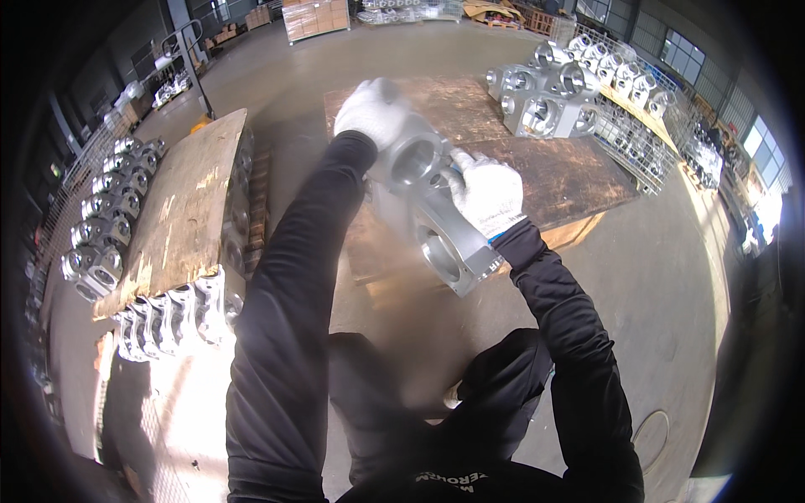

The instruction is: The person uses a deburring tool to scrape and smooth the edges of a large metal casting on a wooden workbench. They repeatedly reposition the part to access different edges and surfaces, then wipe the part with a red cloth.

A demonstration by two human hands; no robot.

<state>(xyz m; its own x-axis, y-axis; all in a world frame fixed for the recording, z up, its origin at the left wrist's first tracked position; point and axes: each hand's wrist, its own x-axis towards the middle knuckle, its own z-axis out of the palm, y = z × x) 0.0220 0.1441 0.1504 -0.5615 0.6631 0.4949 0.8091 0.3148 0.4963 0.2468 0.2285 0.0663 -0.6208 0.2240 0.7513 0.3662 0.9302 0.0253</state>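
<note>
A silvery metal casting [432, 222] with large round bores lies tilted in front of me, its near end pointing toward my legs. My left hand [373, 113], in a white knit glove, is closed over the casting's far end, its fingertips hidden. On the casting's right side, my right hand [488, 191], gloved the same way, grips the edge with its fingers bent. Below and behind the casting is a brown wooden board [553, 172]. Whether the casting rests on the board or hangs just above it, I cannot tell.
Several similar castings [549, 92] are grouped at the board's far right corner. To the left, a plywood sheet [180, 210] covers stacked castings, with more castings [105, 214] beyond it. Wire cages [646, 159] full of parts stand at the right.
</note>
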